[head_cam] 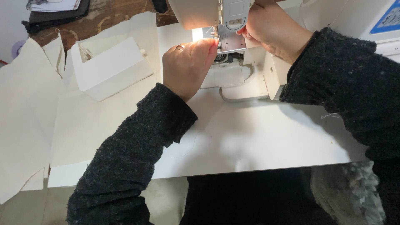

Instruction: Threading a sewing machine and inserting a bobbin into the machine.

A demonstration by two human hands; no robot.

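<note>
A white sewing machine [233,14] stands at the top middle, its lamp lit over the metal needle plate [228,41]. My left hand [187,66], a ring on one finger, is curled with its fingertips pinched right at the needle, perhaps on a fine thread; too small to tell. My right hand [273,29] is closed against the machine head on the right of the needle, its fingertips hidden behind it. Both arms wear black woolly sleeves. The bobbin area [225,58] below the plate shows open.
A white removable machine case part [110,66] lies to the left on cream fabric [29,108]. The machine sits in a white extension table [258,141]. A brown wooden tabletop [104,16] with dark items is at the back left. A loose thread [331,116] lies by my right sleeve.
</note>
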